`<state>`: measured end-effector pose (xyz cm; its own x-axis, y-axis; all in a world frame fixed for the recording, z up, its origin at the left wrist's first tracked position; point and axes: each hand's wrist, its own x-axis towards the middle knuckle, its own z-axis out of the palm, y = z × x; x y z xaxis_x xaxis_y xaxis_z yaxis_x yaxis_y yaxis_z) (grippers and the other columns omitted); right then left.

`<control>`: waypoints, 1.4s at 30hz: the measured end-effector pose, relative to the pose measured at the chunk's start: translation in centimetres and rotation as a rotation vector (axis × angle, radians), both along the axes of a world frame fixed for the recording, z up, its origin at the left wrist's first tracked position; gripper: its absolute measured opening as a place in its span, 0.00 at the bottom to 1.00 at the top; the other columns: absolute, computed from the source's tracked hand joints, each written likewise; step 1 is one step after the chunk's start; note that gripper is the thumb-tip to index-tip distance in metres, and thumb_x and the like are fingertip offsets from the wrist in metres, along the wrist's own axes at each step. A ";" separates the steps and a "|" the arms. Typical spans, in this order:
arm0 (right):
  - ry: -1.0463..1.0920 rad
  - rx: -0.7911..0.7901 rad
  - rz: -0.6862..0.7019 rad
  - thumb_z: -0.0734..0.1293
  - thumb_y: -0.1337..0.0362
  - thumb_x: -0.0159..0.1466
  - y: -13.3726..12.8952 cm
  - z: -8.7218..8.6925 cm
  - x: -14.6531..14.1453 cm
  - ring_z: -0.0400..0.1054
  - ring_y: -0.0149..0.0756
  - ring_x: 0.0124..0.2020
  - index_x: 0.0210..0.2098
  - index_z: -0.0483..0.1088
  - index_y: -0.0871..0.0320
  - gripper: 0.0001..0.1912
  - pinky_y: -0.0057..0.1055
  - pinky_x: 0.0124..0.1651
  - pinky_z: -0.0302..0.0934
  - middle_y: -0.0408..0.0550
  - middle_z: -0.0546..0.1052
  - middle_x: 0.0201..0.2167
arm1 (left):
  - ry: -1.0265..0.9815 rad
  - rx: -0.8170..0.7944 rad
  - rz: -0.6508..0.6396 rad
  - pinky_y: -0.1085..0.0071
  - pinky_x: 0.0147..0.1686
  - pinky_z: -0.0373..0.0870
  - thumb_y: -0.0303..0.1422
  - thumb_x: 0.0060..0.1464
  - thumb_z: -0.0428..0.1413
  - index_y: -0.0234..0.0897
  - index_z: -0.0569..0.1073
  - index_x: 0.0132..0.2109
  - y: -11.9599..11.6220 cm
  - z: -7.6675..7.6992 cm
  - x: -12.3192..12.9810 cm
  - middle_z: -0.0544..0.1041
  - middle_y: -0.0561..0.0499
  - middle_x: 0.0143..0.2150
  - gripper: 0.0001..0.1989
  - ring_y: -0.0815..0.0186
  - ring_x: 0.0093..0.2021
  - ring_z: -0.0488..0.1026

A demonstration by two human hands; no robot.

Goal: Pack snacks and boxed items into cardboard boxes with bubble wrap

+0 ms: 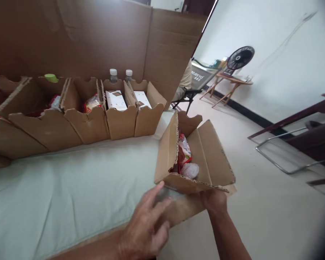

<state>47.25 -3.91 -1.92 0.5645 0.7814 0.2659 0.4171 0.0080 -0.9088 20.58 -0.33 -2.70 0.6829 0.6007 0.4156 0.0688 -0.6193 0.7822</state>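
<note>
Brown cardboard here: an open box (206,153) sits right at the edge of the pale cloth (83,180), near the boxed row (121,124). The right hand (216,201) is under its near corner, grip hidden; the left hand (146,225), loosely open, points at the other corner. Uneven support could tip that overhanging side, spilling the red-and-white packet (184,148) floorward.

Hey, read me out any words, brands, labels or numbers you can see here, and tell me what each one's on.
"OJEEYO", roughly, first letter unclear: on the grey chair back; the characters beneath are too blurred.
White box: marks too small to read.
Red-and-white packet inside the nearest cardboard box: print too blurred.
</note>
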 end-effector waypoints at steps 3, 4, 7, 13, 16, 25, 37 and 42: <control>0.003 -0.045 0.044 0.69 0.33 0.59 -2.1 -1.5 -1.4 0.78 0.52 0.44 0.47 0.79 0.54 0.33 0.47 0.45 0.76 0.57 0.82 0.45 | 0.025 0.023 0.162 0.44 0.64 0.69 0.25 0.59 0.54 0.44 0.65 0.68 3.1 -0.6 -0.9 0.62 0.37 0.73 0.31 0.49 0.71 0.64; -0.032 -0.107 0.046 0.72 0.33 0.55 -2.2 -1.9 -1.9 0.79 0.55 0.43 0.43 0.80 0.53 0.32 0.48 0.45 0.76 0.57 0.83 0.41 | 0.046 0.039 0.195 0.42 0.64 0.69 0.26 0.59 0.54 0.42 0.65 0.68 3.9 -1.0 -1.0 0.63 0.35 0.72 0.30 0.48 0.70 0.65; -0.162 -0.298 0.045 0.75 0.41 0.54 -0.8 -2.2 -2.9 0.80 0.56 0.41 0.34 0.82 0.51 0.21 0.49 0.46 0.76 0.54 0.84 0.35 | 0.148 0.116 0.197 0.38 0.62 0.69 0.30 0.59 0.55 0.35 0.66 0.67 5.5 -2.4 -0.4 0.65 0.30 0.71 0.30 0.43 0.70 0.65; -0.080 -0.108 -0.094 0.76 0.45 0.54 4.6 -1.2 -1.2 0.77 0.53 0.49 0.45 0.78 0.57 0.27 0.52 0.58 0.69 0.58 0.83 0.45 | 0.271 0.154 0.107 0.36 0.65 0.65 0.26 0.54 0.54 0.35 0.67 0.68 5.2 -3.5 0.2 0.68 0.35 0.70 0.33 0.44 0.70 0.65; 0.011 -0.085 -0.012 0.78 0.47 0.53 7.8 -0.3 0.4 0.75 0.52 0.50 0.48 0.75 0.58 0.30 0.53 0.59 0.67 0.58 0.82 0.47 | 0.272 0.159 0.097 0.36 0.65 0.66 0.25 0.52 0.54 0.36 0.70 0.66 5.2 -3.2 0.1 0.70 0.36 0.69 0.33 0.44 0.69 0.67; 0.134 -0.080 0.252 0.79 0.59 0.47 19.0 2.7 7.1 0.77 0.49 0.49 0.47 0.75 0.58 0.28 0.49 0.57 0.70 0.54 0.83 0.47 | 0.280 0.250 0.100 0.37 0.60 0.73 0.23 0.48 0.53 0.36 0.75 0.57 5.6 -2.8 0.3 0.76 0.37 0.64 0.28 0.43 0.66 0.71; 0.014 -0.111 0.178 0.72 0.66 0.54 23.2 4.9 7.1 0.77 0.39 0.41 0.44 0.78 0.63 0.17 0.38 0.51 0.70 0.54 0.84 0.42 | 0.288 0.262 0.117 0.36 0.58 0.74 0.23 0.43 0.53 0.35 0.79 0.50 5.7 -3.1 1.1 0.78 0.36 0.62 0.25 0.42 0.65 0.72; -0.201 0.110 -0.114 0.69 0.58 0.61 19.3 7.3 2.9 0.74 0.41 0.37 0.43 0.76 0.57 0.14 0.43 0.52 0.68 0.49 0.81 0.36 | 0.281 0.201 0.084 0.37 0.60 0.73 0.23 0.44 0.54 0.35 0.79 0.50 5.7 -2.7 1.1 0.78 0.37 0.61 0.24 0.42 0.65 0.71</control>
